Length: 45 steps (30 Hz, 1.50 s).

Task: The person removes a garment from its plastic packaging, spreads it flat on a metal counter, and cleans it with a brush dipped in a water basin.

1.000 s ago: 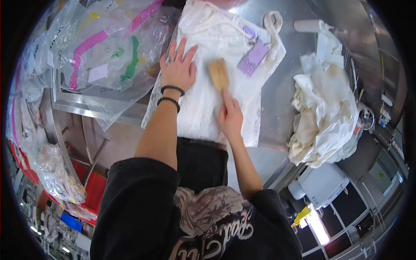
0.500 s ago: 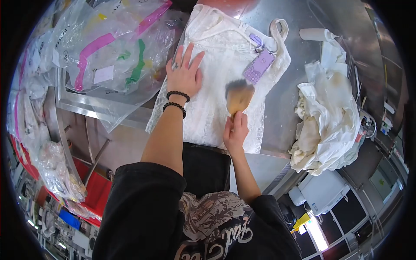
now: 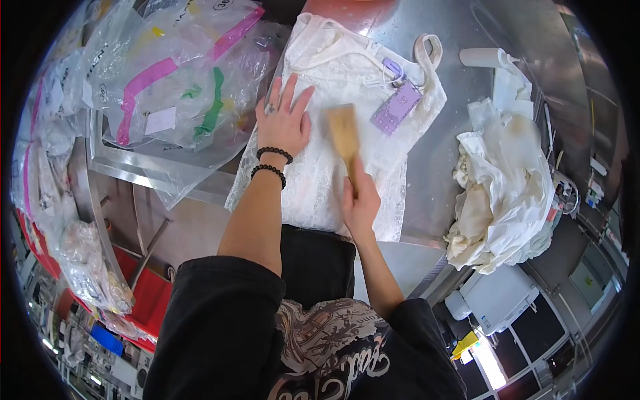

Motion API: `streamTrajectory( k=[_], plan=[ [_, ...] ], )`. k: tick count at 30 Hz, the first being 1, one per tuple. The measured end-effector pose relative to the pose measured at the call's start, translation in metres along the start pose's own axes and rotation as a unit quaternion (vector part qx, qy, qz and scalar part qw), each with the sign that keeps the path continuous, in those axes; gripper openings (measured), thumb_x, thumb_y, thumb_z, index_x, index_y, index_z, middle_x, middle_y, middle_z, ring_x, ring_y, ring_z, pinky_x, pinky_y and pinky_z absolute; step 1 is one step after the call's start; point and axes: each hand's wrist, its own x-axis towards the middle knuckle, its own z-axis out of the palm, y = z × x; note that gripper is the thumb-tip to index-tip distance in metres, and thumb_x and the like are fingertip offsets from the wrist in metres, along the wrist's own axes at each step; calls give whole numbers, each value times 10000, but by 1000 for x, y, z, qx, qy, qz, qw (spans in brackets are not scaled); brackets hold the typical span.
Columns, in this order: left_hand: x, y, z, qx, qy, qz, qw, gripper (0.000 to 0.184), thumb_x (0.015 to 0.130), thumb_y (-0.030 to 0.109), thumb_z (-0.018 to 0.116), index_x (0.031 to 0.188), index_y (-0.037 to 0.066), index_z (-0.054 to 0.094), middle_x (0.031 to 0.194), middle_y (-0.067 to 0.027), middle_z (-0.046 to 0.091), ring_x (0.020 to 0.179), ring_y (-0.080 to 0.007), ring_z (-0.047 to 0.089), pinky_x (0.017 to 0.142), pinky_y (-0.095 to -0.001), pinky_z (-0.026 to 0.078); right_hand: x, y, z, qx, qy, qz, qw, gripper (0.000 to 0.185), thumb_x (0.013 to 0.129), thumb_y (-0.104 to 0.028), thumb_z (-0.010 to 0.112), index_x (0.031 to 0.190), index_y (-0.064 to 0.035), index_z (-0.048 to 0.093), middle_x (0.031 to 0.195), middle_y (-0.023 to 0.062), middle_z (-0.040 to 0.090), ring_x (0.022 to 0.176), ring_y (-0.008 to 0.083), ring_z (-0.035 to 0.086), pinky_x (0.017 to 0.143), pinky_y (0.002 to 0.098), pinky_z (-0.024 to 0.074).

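Observation:
A white lace top (image 3: pixel 320 193) with shoulder straps lies flat on the metal table. My left hand (image 3: pixel 283 121), fingers spread, rests on its left side; two black bead bracelets circle the wrist. In my right hand (image 3: pixel 363 205) is a wooden brush (image 3: pixel 344 130), gripped by the handle, its head over the middle of the top. The bristles barely show from above, so I cannot tell whether they touch the lace. A purple hang tag (image 3: pixel 397 109) lies on the top near the right strap, with a white cord beside it.
Clear plastic bags (image 3: pixel 167 87) with pink and green strips are piled on the left. At the right edge of the metal table (image 3: pixel 427 193) sits a heap of crumpled white cloth (image 3: pixel 507 180), with a white roll (image 3: pixel 481 57) behind it.
The brush has swung to the left over the top, and its dark bristles, visible before, are now mostly hidden. My left hand stays in place on the lace.

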Motion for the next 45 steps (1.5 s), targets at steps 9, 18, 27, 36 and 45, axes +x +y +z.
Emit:
streamTrajectory(
  k=[9,18,27,36,45],
  plan=[
    [-3,0,1,-5,-1,3,1000,573,879,220,560,1440,290,467,1627,1,281,1477,-282,288,1062,-498,328,-4,-1,0,-14,-106,89,990,642,857,72,605,1467,-65,458,850,87,538,674,210,505,605,310,446],
    [-13,0,3,-16,3,-9,1000,552,863,226,570,1407,286,500,1618,10,298,1463,-265,308,1069,-520,321,-26,-4,-10,114,83,67,988,617,865,60,564,1461,10,412,956,114,596,717,221,518,643,312,449],
    [-12,0,3,6,-7,-2,1000,591,880,233,554,1458,296,447,1635,-1,263,1481,-283,276,1059,-514,332,-42,16,3,24,22,45,998,510,871,42,570,1369,-59,534,880,110,538,693,264,525,639,341,449],
    [-11,1,6,16,53,24,998,527,854,246,587,1378,257,532,1580,-28,357,1427,-277,359,1068,-532,318,-10,-5,-2,-31,-78,145,986,589,913,-39,561,1485,-132,458,929,115,560,756,296,563,689,388,477],
    [54,-11,-2,-125,82,-117,982,399,830,275,637,1223,206,633,1269,-45,618,1222,-289,537,1028,-500,389,-63,27,-53,132,1,140,981,573,924,-57,546,1486,-132,468,988,118,638,835,285,605,785,326,479]
  ],
)
